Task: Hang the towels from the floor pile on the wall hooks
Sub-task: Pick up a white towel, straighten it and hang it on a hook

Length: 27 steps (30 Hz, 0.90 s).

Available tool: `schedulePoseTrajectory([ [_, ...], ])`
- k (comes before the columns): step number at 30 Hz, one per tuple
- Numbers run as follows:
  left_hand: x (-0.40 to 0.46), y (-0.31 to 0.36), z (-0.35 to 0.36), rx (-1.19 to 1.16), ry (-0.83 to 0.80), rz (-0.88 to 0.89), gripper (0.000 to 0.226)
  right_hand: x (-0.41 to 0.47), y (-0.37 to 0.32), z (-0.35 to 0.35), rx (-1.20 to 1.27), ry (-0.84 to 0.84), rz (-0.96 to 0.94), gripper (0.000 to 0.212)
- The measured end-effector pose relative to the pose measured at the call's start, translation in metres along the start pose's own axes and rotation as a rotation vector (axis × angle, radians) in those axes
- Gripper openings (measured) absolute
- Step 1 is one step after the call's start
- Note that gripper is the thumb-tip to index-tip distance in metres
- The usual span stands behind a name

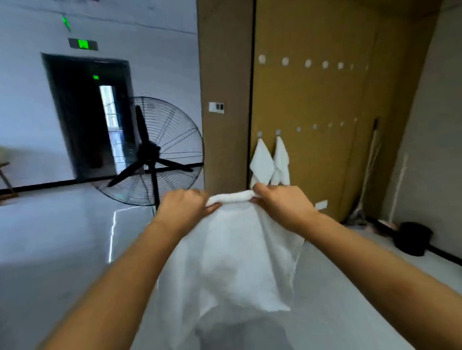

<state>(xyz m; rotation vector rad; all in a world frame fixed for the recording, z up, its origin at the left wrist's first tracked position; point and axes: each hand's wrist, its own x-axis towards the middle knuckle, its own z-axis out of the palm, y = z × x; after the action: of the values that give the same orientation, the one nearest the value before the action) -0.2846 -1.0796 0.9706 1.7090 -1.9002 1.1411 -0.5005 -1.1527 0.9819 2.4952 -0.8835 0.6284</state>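
— Where have we got the towel [227, 256] just now?

— Up in front of us, between both hands. Our left hand [182, 209] and right hand [280, 205] each pinch its top edge, the fingers [214, 207] curled round a bunched roll of cloth, and the rest hangs loose toward the floor [57, 246].

— Why hold it by the edge like that?

— We judge it keeps a short stretch taut between the hands, so there is a part to slip over a hook.

— And which hook?

— Two hung towels [270, 163] already fill the left end of the lower row on the brown wall [313, 98]. The free hooks [314, 126] run on to their right, with an upper row above, so the next lower one seems the likely spot.

— Anything in our way?

— The standing fan [155, 151] is off to the left, and the broom [366, 175] leans in the far corner, both apart from the hooks.
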Motion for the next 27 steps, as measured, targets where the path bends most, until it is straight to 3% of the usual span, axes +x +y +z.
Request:
schedulePoseTrajectory([
  [6, 0.091, 0.092, 0.072, -0.170, 0.041, 0.085, 0.048, -0.033, 0.101, 0.029, 0.017, -0.073, 0.358, 0.023],
  [12, 0.179, 0.137, 0.153, -0.281, 0.009, 0.178, 0.042, -0.001, 0.195, 0.081, 0.309, -0.119, 0.792, 0.013],
  [20, 0.326, 0.164, 0.251, -0.166, -0.081, 0.236, 0.051, 0.068, 0.320, 0.129, 0.429, -0.073, 0.916, 0.020],
  [22, 0.357, 0.177, 0.278, -0.186, -0.054, 0.251, 0.052, 0.078, 0.349, 0.145, 0.423, -0.070, 0.950, 0.013],
  [27, 0.413, 0.208, 0.336, -0.199, -0.079, 0.273, 0.048, 0.096, 0.418, 0.194, 0.340, -0.002, 0.943, 0.020],
])
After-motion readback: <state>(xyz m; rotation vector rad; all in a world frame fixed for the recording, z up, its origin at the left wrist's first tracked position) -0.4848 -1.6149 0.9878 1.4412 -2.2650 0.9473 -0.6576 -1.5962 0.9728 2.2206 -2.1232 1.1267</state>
